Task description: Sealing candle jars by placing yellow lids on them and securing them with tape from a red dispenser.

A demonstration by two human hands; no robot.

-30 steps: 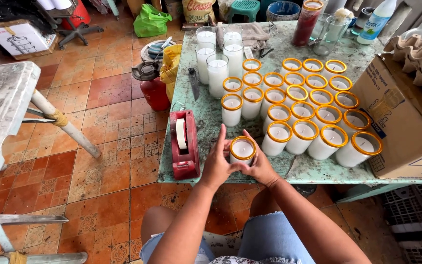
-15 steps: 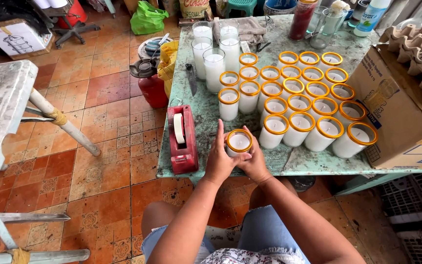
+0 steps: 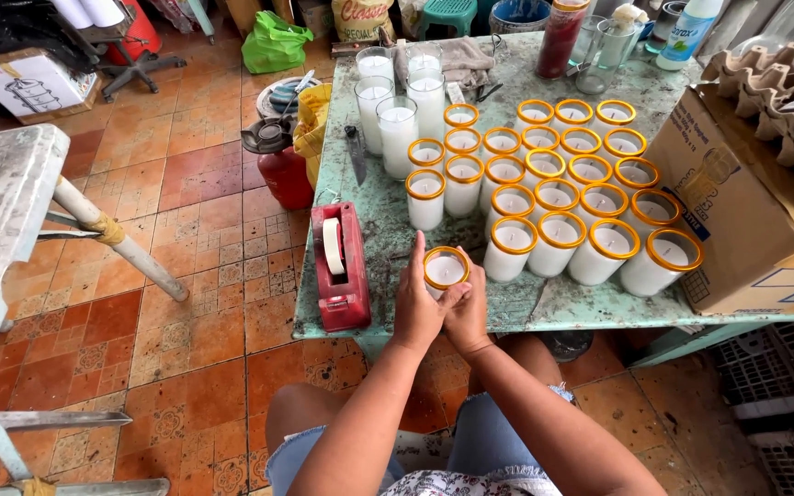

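Observation:
Both of my hands wrap around one white glass candle (image 3: 445, 269) with an orange band at its rim, held at the near edge of the worn green table (image 3: 388, 220). My left hand (image 3: 415, 308) cups its left side and my right hand (image 3: 467, 308) its right side. Just beyond stand several rows of matching orange-rimmed candles (image 3: 558, 188). Several taller plain white candles (image 3: 399, 92) without bands stand further back. A red tape dispenser (image 3: 342, 266) lies on the table to the left of my hands.
A large cardboard box (image 3: 737, 211) sits at the table's right end with egg trays (image 3: 774, 73) above it. A red gas cylinder (image 3: 277, 165) and a yellow bag stand on the tiled floor by the table. A grey bench (image 3: 2, 220) is at left.
The view has shifted a little. My hands stay around the same candle at the table's near edge, with the fingers slightly shifted on the glass.

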